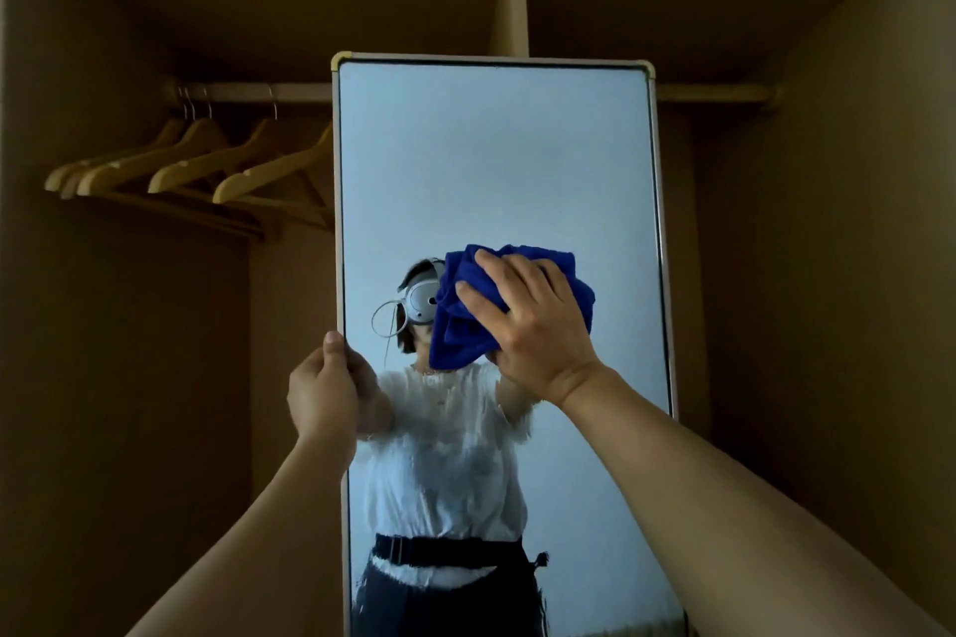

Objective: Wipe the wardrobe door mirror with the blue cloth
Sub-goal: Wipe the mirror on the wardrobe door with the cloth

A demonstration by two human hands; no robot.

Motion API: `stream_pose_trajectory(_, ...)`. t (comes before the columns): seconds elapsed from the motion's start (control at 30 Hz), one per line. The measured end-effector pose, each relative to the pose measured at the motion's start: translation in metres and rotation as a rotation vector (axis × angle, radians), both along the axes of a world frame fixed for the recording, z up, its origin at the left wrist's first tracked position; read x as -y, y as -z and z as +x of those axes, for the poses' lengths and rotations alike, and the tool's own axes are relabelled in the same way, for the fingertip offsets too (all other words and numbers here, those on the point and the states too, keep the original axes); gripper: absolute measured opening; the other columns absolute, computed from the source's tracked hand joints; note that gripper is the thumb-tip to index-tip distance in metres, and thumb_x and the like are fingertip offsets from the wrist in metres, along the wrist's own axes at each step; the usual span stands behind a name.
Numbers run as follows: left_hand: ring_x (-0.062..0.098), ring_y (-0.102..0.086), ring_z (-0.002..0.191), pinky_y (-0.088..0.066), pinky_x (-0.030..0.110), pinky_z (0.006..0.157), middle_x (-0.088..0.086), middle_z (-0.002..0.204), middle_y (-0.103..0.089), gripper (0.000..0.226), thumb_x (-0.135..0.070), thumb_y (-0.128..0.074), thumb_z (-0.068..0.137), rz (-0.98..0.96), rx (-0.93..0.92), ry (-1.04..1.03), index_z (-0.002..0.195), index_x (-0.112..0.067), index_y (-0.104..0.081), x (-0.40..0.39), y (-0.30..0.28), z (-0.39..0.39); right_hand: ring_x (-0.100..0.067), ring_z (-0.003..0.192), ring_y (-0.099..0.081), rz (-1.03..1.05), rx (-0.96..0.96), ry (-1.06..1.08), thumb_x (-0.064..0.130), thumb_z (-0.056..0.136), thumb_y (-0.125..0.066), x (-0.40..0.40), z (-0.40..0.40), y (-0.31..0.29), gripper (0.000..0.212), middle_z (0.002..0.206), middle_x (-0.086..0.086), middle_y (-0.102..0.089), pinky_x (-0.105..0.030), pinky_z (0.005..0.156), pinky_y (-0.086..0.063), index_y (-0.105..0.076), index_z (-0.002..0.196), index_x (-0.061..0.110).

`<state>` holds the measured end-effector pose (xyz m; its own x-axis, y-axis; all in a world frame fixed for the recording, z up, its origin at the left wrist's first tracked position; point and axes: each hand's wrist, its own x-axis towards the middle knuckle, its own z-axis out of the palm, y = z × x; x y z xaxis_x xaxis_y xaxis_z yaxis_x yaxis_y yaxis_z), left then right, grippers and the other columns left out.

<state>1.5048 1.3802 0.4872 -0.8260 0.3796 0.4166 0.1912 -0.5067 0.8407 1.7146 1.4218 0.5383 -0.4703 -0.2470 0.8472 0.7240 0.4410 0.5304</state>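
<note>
Wardrobe interior (pixel 776 274) fills the frame: brown panels, an upper shelf with a vertical divider at top centre, and a hanging rail (pixel 248 92) crossing behind the mirror.

Mirror (pixel 496 160), tall with a pale frame and rounded corners, stands at centre frame and runs off the bottom edge. Its glass reflects a pale wall and a person in a white top and dark skirt with a black belt, wearing a head-mounted device. No brand, label or writing can be read anywhere in view.

Wooden hangers (pixel 207 166), several in a row, hang from the rail in the left middle of the frame, just beside the mirror's left edge.

Blue cloth (pixel 460 331), bunched, lies against the glass at centre frame, slightly right of the mirror's midline.

Right hand (pixel 533 326) lies over the cloth with fingers spread across it and the thumb tucked beneath its lower edge, pressing it onto the glass.

Left hand (pixel 323 388) grips the mirror's left frame edge at lower centre-left, thumb upright along the front of the frame, fingers curled behind it.
</note>
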Motion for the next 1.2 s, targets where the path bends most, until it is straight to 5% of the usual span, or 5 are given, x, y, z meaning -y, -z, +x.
stream_pose_trajectory(0.13,0.015,-0.059,0.066,-0.040,0.025,0.054,0.000,0.065,-0.063,0.044,-0.049,-0.044,0.094,-0.009,0.014,-0.008,0.059,-0.027,-0.059,-0.001,0.000,0.000,-0.037,0.102,-0.061,0.017,-0.007,0.024,0.010,0.067,-0.073,-0.002,0.003,-0.018,0.045,0.123,-0.020,-0.061,-0.048,0.087,-0.049,-0.069,0.112,0.011)
stream_pose_trajectory(0.4,0.019,-0.059,0.064,-0.046,0.030,0.061,0.003,0.063,-0.062,0.045,-0.046,-0.046,0.094,0.006,-0.033,0.003,0.063,-0.017,-0.061,-0.003,0.001,-0.005,-0.038,0.121,-0.048,-0.172,-0.274,0.106,0.012,0.082,-0.067,0.001,0.009,-0.077,0.045,0.138,-0.020,-0.048,-0.050,0.102,-0.034,-0.059,0.126,0.012)
stream_pose_trajectory(0.8,0.012,-0.054,0.067,-0.038,0.025,0.056,0.000,0.072,-0.060,0.042,-0.048,-0.040,0.096,-0.020,-0.072,-0.022,0.065,-0.025,-0.055,-0.002,0.002,-0.001,-0.037,0.109,-0.059,-0.174,-0.327,0.112,0.021,0.066,-0.078,-0.005,0.018,0.009,0.053,0.128,-0.019,-0.058,-0.048,0.091,-0.047,-0.066,0.117,0.012)
stream_pose_trajectory(1.0,0.012,-0.055,0.069,-0.038,0.026,0.057,0.000,0.073,-0.059,0.040,-0.047,-0.039,0.097,-0.025,-0.075,-0.015,0.068,-0.024,-0.056,-0.004,0.003,-0.002,-0.038,0.109,-0.057,-0.137,-0.291,0.130,0.019,0.073,-0.072,-0.010,0.037,-0.015,0.047,0.128,-0.020,-0.056,-0.048,0.092,-0.044,-0.063,0.118,0.009)
stream_pose_trajectory(1.2,0.014,-0.058,0.073,-0.045,0.031,0.067,0.002,0.077,-0.062,0.041,-0.048,-0.039,0.096,-0.022,-0.065,0.005,0.070,-0.023,-0.057,-0.009,0.004,-0.005,-0.037,0.125,-0.042,-0.264,-0.487,0.246,0.023,0.085,-0.062,-0.018,0.063,-0.052,0.053,0.143,-0.017,-0.040,-0.049,0.104,-0.034,-0.045,0.135,0.014)
